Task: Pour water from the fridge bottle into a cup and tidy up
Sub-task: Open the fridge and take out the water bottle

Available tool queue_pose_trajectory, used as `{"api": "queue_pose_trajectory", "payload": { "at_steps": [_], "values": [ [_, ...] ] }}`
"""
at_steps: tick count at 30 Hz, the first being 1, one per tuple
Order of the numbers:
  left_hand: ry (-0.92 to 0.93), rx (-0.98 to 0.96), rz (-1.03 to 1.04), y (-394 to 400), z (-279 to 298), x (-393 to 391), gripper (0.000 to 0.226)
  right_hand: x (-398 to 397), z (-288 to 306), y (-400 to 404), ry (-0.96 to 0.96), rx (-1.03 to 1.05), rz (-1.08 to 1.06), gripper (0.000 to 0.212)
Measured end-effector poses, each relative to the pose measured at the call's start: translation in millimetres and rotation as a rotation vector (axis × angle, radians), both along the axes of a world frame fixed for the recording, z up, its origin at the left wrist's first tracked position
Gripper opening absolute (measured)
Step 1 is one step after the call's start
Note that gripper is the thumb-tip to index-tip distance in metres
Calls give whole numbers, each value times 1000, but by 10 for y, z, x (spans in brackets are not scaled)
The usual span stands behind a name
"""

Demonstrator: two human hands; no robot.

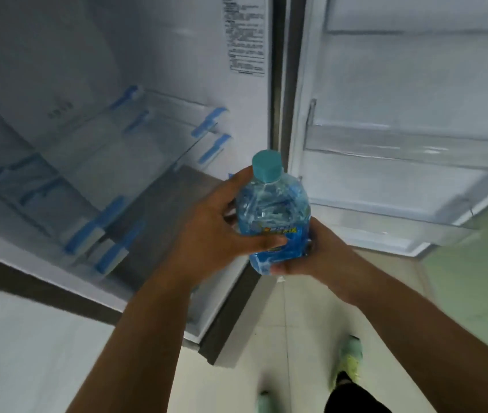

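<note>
A clear water bottle [272, 210] with a teal cap and a blue label is held upright in front of the open fridge. My left hand [216, 231] wraps its left side, thumb across the label. My right hand [314, 251] grips the lower right part of the bottle from below. The cap is on. No cup is in view.
The fridge interior [111, 162] stands open at left, with glass shelves taped with blue strips. Its open door [400, 138] with clear door bins is at right. Pale floor tiles [290, 338] lie below, with my foot in a green shoe [350, 362].
</note>
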State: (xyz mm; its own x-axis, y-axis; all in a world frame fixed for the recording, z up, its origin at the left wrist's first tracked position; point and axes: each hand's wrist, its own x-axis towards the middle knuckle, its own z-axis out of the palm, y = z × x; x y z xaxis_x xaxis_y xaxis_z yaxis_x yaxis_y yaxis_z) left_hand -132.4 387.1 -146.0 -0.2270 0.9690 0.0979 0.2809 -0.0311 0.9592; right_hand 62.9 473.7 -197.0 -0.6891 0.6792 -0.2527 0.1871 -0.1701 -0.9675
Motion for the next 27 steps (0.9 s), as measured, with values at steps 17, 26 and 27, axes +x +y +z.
{"api": "queue_pose_trajectory", "payload": {
  "at_steps": [17, 26, 27],
  "values": [
    [115, 0, -851, 816, -14, 2713, 93, 2697, -105, -858, -56, -82, -883, 87],
    [116, 108, -1154, 462, 227, 3962, 95, 3610, 245, -1742, -70, -10, -1129, 85],
    [115, 116, -1192, 421, 258, 4059, 95, 3655, 271, -1842, -71, -7, -1169, 85]
  ]
}}
